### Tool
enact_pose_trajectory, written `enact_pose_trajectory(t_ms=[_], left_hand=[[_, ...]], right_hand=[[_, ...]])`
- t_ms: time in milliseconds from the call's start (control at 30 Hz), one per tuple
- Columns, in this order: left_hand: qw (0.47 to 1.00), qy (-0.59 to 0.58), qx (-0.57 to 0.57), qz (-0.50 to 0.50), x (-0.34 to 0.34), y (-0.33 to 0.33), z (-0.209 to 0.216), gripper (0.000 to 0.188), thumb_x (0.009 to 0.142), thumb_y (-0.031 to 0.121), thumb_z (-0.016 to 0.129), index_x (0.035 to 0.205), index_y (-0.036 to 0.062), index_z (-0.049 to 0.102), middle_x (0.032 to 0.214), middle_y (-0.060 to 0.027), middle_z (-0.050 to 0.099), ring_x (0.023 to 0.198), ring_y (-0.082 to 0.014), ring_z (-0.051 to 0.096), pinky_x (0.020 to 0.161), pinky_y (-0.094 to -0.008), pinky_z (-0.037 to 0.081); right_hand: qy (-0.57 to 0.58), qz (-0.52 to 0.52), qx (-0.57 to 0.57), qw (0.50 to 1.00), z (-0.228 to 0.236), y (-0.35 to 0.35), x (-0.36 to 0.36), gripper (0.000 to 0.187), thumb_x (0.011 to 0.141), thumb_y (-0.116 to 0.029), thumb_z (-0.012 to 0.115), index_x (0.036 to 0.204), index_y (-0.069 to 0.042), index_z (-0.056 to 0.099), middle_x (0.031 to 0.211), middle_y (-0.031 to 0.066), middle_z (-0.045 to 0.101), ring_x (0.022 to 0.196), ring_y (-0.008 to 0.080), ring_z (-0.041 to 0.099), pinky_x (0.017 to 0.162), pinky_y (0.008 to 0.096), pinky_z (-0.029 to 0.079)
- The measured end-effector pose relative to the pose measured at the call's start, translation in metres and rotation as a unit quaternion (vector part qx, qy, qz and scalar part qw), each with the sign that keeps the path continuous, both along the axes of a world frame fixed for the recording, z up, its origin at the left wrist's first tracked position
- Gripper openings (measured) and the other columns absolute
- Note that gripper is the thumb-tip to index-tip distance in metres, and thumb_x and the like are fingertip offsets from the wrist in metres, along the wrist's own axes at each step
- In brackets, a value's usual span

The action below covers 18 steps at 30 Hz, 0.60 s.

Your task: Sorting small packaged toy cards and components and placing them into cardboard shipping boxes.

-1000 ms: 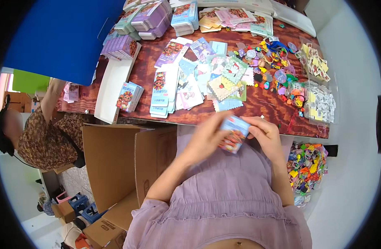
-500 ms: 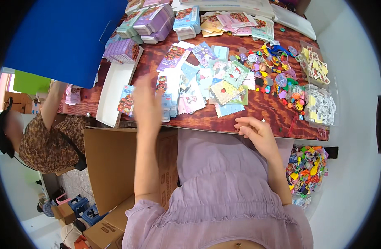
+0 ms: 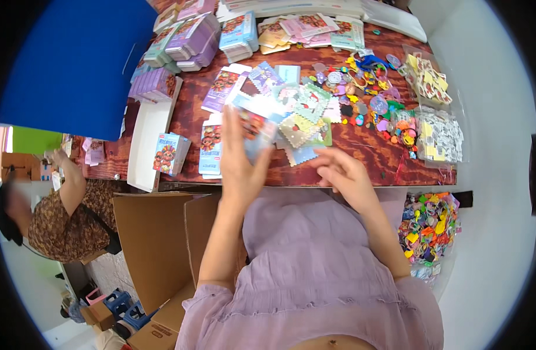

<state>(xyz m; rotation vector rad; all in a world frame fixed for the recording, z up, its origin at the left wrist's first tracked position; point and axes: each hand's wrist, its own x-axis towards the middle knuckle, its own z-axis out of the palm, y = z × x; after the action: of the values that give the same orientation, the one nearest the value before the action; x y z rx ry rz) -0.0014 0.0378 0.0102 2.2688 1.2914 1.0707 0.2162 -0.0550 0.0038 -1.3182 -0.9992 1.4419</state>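
My left hand (image 3: 242, 160) is over the table's front, closed round a flat light-blue box (image 3: 261, 131) with a printed character picture, blurred by motion. Under and beside it lie more blue flat boxes (image 3: 210, 153) in a small stack. Close by on the right are a heap of pastel scallop-edged cards (image 3: 313, 104). My right hand (image 3: 345, 175) hovers at the table edge near those cards, fingers loosely bent and apart, with nothing visible in them. A blue box (image 3: 167, 156) stands at the near end of a white tray (image 3: 141, 166).
Stacked purple boxes (image 3: 189, 41) and blue boxes (image 3: 237, 38) line the back left. Small colourful trinkets (image 3: 367, 87) are spread at right, beside clear trays of stickers (image 3: 440, 137). An open carton (image 3: 154, 245) is below the edge. A co-worker (image 3: 69, 216) is at far left.
My left hand has moved right from beside the tray and now has a blue box in it. My right hand's fingers have spread slightly. The view has shifted a little.
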Motion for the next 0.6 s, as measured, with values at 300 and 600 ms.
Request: enact_pose_trajectory(t_ms=[300,600], left_hand=[[0.757,-0.345,-0.529,-0.169,0.015,-0.042,-0.015,0.088,0.076,0.017,0.083,0.146,-0.0023,0.034,0.143,-0.0185,0.047,0.119,-0.0234,0.058,0.096,-0.0345,0.049],[0.71,-0.26,-0.604,-0.252,0.025,-0.051,-0.032,0.056,0.078,0.018,0.082,0.126,0.0016,0.058,0.117,-0.01,0.065,0.104,-0.0157,0.062,0.088,-0.0313,0.051]], right_hand=[[0.131,-0.035,0.039,0.99,0.003,0.006,0.014,0.014,0.091,0.0,0.062,0.104,0.001,0.06,0.092,0.002,0.066,0.064,0.0014,0.051,0.052,0.0186,0.04],[-0.255,-0.053,0.292,0.92,0.019,-0.01,0.009,0.029,0.08,-0.017,0.075,0.105,-0.005,0.067,0.135,0.0121,0.053,0.122,0.0288,0.047,0.097,0.0367,0.042]])
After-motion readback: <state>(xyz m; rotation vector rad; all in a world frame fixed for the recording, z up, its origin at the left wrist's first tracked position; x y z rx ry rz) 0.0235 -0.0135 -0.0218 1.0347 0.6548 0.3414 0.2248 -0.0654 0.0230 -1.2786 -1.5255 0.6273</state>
